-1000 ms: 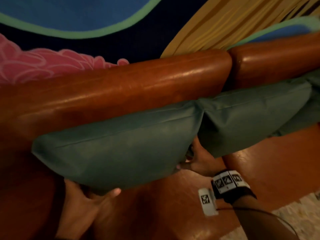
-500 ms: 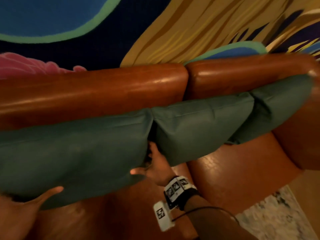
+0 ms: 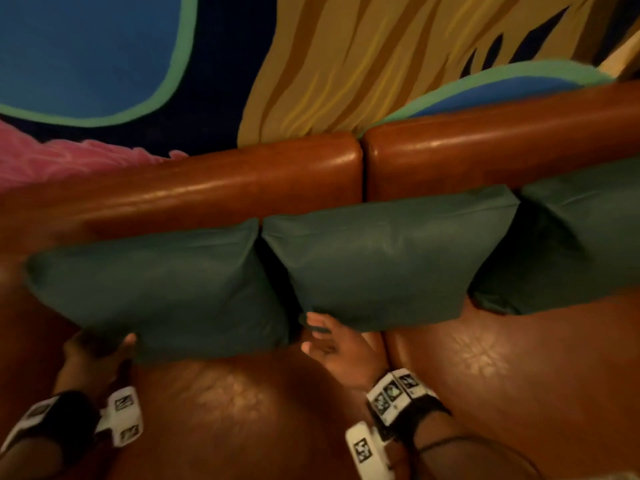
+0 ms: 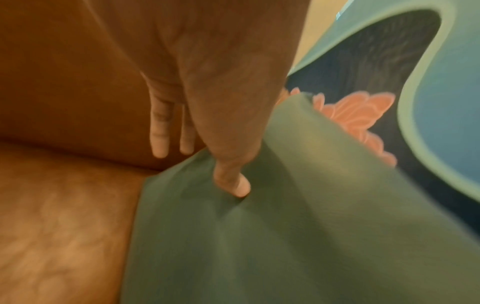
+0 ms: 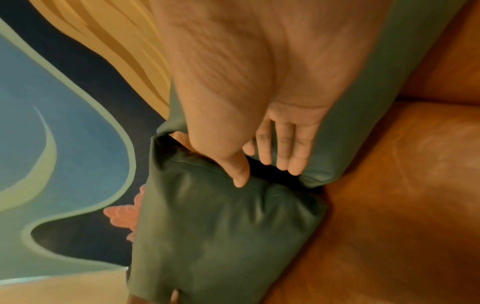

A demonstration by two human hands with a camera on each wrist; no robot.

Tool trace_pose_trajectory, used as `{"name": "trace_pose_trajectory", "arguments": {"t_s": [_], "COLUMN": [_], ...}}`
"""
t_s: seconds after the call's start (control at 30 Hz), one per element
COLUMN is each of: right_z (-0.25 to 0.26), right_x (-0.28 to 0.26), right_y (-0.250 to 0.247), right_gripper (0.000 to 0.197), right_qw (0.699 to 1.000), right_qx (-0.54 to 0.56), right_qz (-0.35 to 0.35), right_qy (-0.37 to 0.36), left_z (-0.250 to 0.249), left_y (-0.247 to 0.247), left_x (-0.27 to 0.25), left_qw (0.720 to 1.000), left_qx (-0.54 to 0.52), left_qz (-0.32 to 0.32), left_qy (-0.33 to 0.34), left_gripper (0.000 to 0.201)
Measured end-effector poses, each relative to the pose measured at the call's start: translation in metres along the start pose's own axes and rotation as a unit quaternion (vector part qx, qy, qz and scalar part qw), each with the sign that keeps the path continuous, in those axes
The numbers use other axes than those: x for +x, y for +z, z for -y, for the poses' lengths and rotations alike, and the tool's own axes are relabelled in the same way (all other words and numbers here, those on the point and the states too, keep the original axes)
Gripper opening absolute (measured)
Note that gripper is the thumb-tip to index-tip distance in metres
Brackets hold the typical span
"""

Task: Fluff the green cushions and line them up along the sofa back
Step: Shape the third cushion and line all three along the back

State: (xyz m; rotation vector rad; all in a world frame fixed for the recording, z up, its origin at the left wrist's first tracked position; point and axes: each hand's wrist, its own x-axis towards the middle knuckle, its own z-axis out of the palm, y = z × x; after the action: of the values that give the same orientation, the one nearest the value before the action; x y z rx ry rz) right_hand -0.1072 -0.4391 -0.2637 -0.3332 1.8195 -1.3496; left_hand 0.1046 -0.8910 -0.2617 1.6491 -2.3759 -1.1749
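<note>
Three green cushions lean in a row against the brown leather sofa back: left cushion, middle cushion, right cushion. My left hand is at the left cushion's lower left corner. In the left wrist view its thumb dents the left cushion, and the fingers lie straight beside the edge. My right hand sits low in the gap between the left and middle cushions. There its thumb touches the left cushion and its straight fingers lie on the middle cushion.
The leather seat spreads out in front of the cushions, with a seam between two seat pads to the right of my right wrist. A painted wall in blue, yellow and pink rises behind the sofa back.
The left cushion has come down from my lifting left hand and now stands on the seat. My left hand went from under it to its lower left corner; my right hand slid lower in the gap.
</note>
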Motion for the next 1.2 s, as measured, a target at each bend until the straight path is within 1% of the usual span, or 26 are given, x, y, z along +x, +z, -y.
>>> {"name": "trace_pose_trajectory", "arguments": {"t_s": [0.03, 0.07, 0.1, 0.13, 0.2, 0.27, 0.33, 0.37, 0.4, 0.43, 0.47, 0.5, 0.53, 0.6, 0.63, 0.67, 0.73, 0.77, 0.8, 0.83, 0.87, 0.93, 0.97, 1.03, 1.1, 1.2], "right_z": [-0.003, -0.001, 0.004, 0.009, 0.017, 0.028, 0.038, 0.042, 0.048, 0.056, 0.066, 0.075, 0.082, 0.091, 0.088, 0.087, 0.082, 0.083, 0.086, 0.089, 0.093, 0.094, 0.092, 0.093, 0.100, 0.098], "right_x": [-0.003, -0.006, -0.008, -0.007, 0.002, 0.015, 0.027, 0.029, 0.028, 0.023, 0.014, 0.004, -0.007, -0.029, -0.037, -0.043, -0.045, -0.044, -0.042, -0.038, -0.033, -0.022, -0.017, -0.010, -0.005, -0.006], "right_y": [-0.005, -0.006, -0.005, -0.002, 0.008, 0.017, 0.022, 0.020, 0.013, 0.003, -0.009, -0.027, -0.052, -0.114, -0.156, -0.195, -0.266, -0.289, -0.304, -0.313, -0.318, -0.325, -0.328, -0.337, -0.344, -0.348], "right_gripper": [0.059, 0.060, 0.061, 0.062, 0.066, 0.063, 0.047, 0.037, 0.026, 0.017, 0.012, 0.009, 0.009, 0.008, 0.010, 0.022, 0.069, 0.083, 0.086, 0.083, 0.077, 0.053, 0.044, 0.046, 0.042, 0.035], "right_qw": [1.000, 1.000, 1.000, 0.999, 0.999, 0.999, 0.999, 0.997, 0.993, 0.988, 0.982, 0.973, 0.960, 0.922, 0.899, 0.877, 0.843, 0.842, 0.847, 0.850, 0.863, 0.888, 0.897, 0.898, 0.893, 0.890], "right_qx": [-0.011, -0.019, -0.022, -0.020, -0.013, 0.001, 0.028, 0.024, 0.009, -0.003, -0.006, -0.004, -0.005, 0.003, 0.006, 0.011, -0.017, -0.053, -0.091, -0.113, -0.099, 0.010, 0.075, 0.160, 0.187, 0.194], "right_qz": [0.012, 0.019, 0.020, 0.022, 0.030, 0.020, -0.031, -0.074, -0.116, -0.149, -0.180, -0.219, -0.268, -0.379, -0.433, -0.479, -0.536, -0.528, -0.506, -0.487, -0.463, -0.423, -0.394, -0.351, -0.360, -0.388], "right_qy": [0.004, 0.008, 0.009, 0.013, 0.027, 0.025, 0.014, 0.004, -0.013, -0.033, -0.050, -0.070, -0.082, -0.078, -0.061, -0.035, 0.054, 0.096, 0.138, 0.168, 0.179, 0.180, 0.186, 0.211, 0.197, 0.140], "left_z": [-0.019, -0.020, -0.051, -0.058, -0.073, -0.079, -0.077, -0.077, -0.078, -0.081, -0.089, -0.102, -0.124, -0.168, -0.190, -0.215, -0.259, -0.276, -0.292, -0.304, -0.314, -0.325, -0.325, -0.321, -0.314, -0.312], "left_y": [-0.001, -0.002, -0.004, -0.005, -0.004, -0.009, -0.009, -0.005, 0.004, 0.019, 0.036, 0.059, 0.081, 0.121, 0.137, 0.148, 0.164, 0.170, 0.174, 0.179, 0.183, 0.189, 0.192, 0.196, 0.194, 0.191], "left_x": [-0.020, -0.020, -0.048, -0.053, -0.061, -0.062, -0.061, -0.067, -0.077, -0.086, -0.103, -0.122, -0.142, -0.170, -0.176, -0.179, -0.174, -0.169, -0.163, -0.156, -0.151, -0.146, -0.141, -0.136, -0.135, -0.137], "left_qw": [1.000, 1.000, 1.000, 0.999, 0.996, 0.995, 0.994, 0.996, 0.996, 0.997, 0.998, 0.996, 0.993, 0.981, 0.972, 0.967, 0.967, 0.971, 0.979, 0.985, 0.990, 0.995, 0.994, 0.992, 0.988, 0.979], "left_qx": [-0.006, 0.005, 0.016, -0.023, -0.082, -0.091, -0.092, -0.063, -0.024, -0.012, -0.026, -0.042, -0.046, -0.077, -0.119, -0.149, -0.174, -0.156, -0.124, -0.107, -0.103, -0.095, -0.103, -0.114, -0.145, -0.194], "left_qz": [-0.009, -0.022, -0.020, -0.032, -0.027, -0.022, -0.037, -0.051, -0.073, -0.067, -0.032, 0.012, 0.047, 0.091, 0.114, 0.130, 0.119, 0.103, 0.083, 0.053, 0.027, -0.020, -0.035, -0.045, -0.050, -0.067], "left_qy": [-0.005, 0.011, 0.017, 0.012, 0.002, 0.042, 0.040, 0.034, 0.033, 0.048, 0.048, 0.077, 0.095, 0.156, 0.166, 0.159, 0.141, 0.148, 0.142, 0.121, 0.092, 0.032, 0.018, 0.009, 0.000, -0.002], "left_gripper": [0.100, 0.106, 0.108, 0.107, 0.105, 0.095, 0.072, 0.069, 0.076, 0.075, 0.062, 0.044, 0.033, 0.036, 0.041, 0.046, 0.047, 0.046, 0.052, 0.059, 0.066, 0.069, 0.068, 0.069, 0.072, 0.058]}}
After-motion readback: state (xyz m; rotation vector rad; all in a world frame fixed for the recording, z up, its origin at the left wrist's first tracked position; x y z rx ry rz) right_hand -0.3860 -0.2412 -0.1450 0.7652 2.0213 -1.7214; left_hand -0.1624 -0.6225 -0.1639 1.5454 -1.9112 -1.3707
